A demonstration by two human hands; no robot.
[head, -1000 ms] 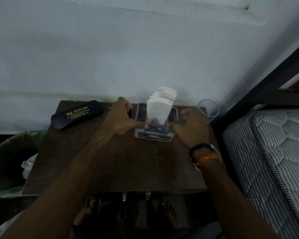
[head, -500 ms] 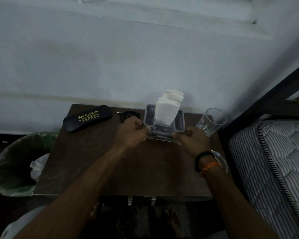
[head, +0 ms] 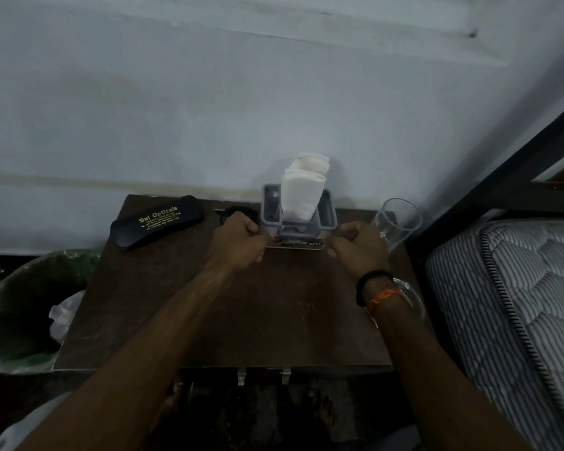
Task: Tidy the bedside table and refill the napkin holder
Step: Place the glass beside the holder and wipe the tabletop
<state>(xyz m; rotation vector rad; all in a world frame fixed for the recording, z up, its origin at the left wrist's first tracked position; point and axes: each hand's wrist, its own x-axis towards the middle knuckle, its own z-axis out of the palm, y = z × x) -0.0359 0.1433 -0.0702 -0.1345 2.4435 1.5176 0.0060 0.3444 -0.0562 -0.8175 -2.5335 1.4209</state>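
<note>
While both hands hold the grey napkin holder (head: pixel 298 219) at the back edge of the bedside table (head: pixel 183 320), white napkins (head: pixel 302 190) stand upright in its middle slot. The left hand (head: pixel 238 242) has its fingers curled at the holder's left end; the right hand (head: pixel 358 247) grips the right end the same way, with a black band (head: pixel 370 281) on its wrist. A black glasses case (head: pixel 157 221) lies at the back left corner. A clear glass (head: pixel 396 222) stands at the back right corner, just beside the right hand. A green-lined bin (head: pixel 20 314) sits beside the table's left edge, and a striped mattress (head: pixel 518 304) lies to its right.
</note>
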